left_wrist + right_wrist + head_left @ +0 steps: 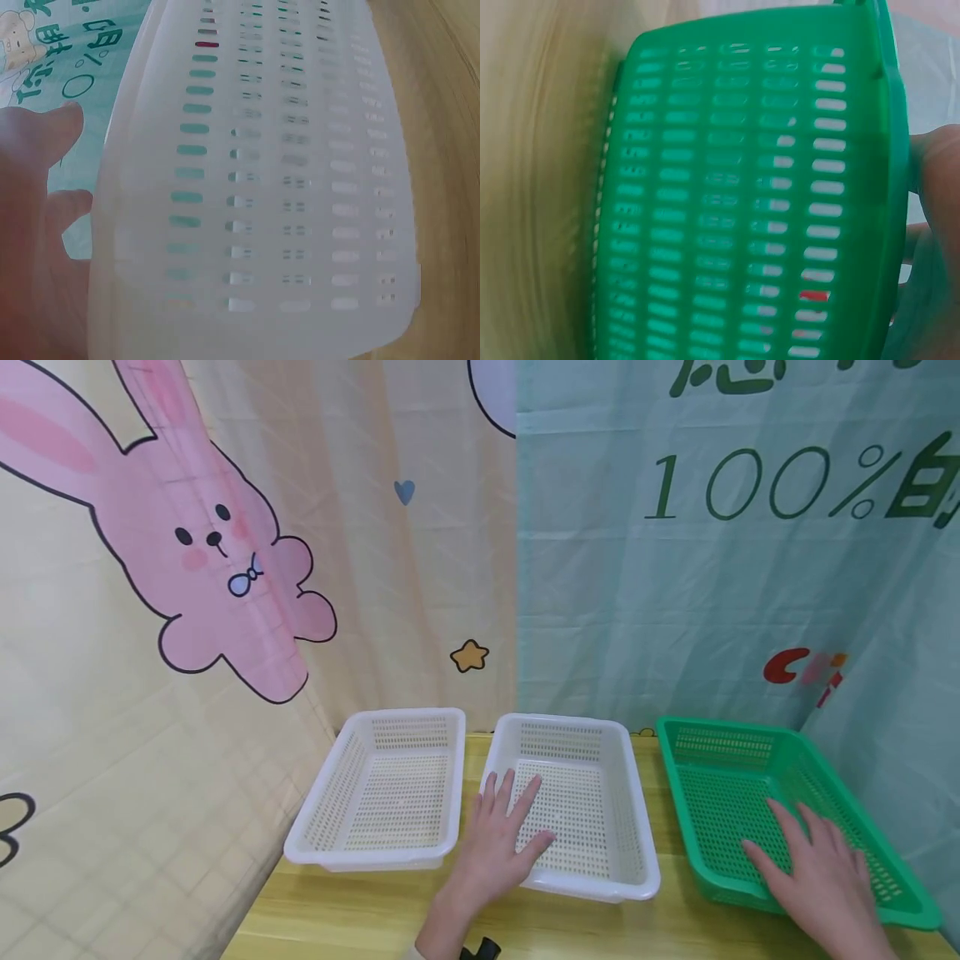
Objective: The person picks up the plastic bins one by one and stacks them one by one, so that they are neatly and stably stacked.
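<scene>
My left hand hovers with spread fingers over the left front part of the middle white basket. In the left wrist view that white basket's slotted wall fills most of the picture, with the thumb and fingers at its rim on the left side. My right hand, fingers apart, is over the front of the green basket. The right wrist view has the green slotted wall up close, the fingers just past its rim. Neither hand grips anything.
A second white basket stands at the left, beside the middle one. All three baskets are on a wood-grain table. A small black object shows near the left wrist. Behind hangs a printed curtain with a pink rabbit.
</scene>
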Demonstrator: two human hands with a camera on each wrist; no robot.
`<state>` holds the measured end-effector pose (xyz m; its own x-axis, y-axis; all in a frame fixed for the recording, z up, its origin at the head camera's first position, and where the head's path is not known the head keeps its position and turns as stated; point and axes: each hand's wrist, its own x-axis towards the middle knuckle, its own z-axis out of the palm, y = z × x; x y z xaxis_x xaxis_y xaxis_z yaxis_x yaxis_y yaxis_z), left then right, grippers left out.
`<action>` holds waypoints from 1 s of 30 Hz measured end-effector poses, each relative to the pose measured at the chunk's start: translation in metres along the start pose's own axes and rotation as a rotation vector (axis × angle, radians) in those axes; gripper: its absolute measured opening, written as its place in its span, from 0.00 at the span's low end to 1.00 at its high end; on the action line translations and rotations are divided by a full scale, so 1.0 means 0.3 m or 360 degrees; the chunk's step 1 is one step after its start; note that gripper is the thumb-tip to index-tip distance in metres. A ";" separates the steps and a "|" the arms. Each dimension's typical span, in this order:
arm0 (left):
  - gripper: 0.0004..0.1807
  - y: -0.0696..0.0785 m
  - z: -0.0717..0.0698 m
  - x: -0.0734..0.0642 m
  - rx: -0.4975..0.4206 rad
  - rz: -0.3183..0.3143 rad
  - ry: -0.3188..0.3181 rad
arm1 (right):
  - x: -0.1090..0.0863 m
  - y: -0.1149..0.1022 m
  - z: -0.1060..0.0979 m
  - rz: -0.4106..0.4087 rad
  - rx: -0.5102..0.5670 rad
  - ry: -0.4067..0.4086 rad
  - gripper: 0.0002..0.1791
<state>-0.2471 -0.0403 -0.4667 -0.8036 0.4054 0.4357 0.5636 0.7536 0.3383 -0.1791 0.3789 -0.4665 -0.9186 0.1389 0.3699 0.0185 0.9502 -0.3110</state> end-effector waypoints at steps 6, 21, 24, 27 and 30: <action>0.39 0.034 0.028 0.012 -0.0091 0.0088 0.0103 | -0.007 0.045 0.008 0.0082 -0.0023 0.0006 0.47; 0.40 0.180 0.104 0.010 -0.0206 0.0225 0.0112 | -0.055 0.154 -0.012 0.0270 -0.0079 0.0071 0.45; 0.41 0.206 0.112 0.015 -0.0268 0.0223 0.0080 | -0.058 0.180 -0.022 0.0316 -0.0110 0.0062 0.45; 0.40 0.231 0.123 0.023 -0.0320 0.0226 0.0044 | -0.064 0.201 -0.031 0.0368 -0.0114 0.0031 0.45; 0.39 0.256 0.137 0.033 -0.0354 0.0251 0.0017 | -0.066 0.214 -0.034 0.0431 -0.0080 -0.0005 0.45</action>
<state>-0.2195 0.0427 -0.4707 -0.7011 0.5023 0.5060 0.7108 0.5489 0.4399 -0.1557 0.4399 -0.4847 -0.8787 0.3893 0.2765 0.2832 0.8911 -0.3546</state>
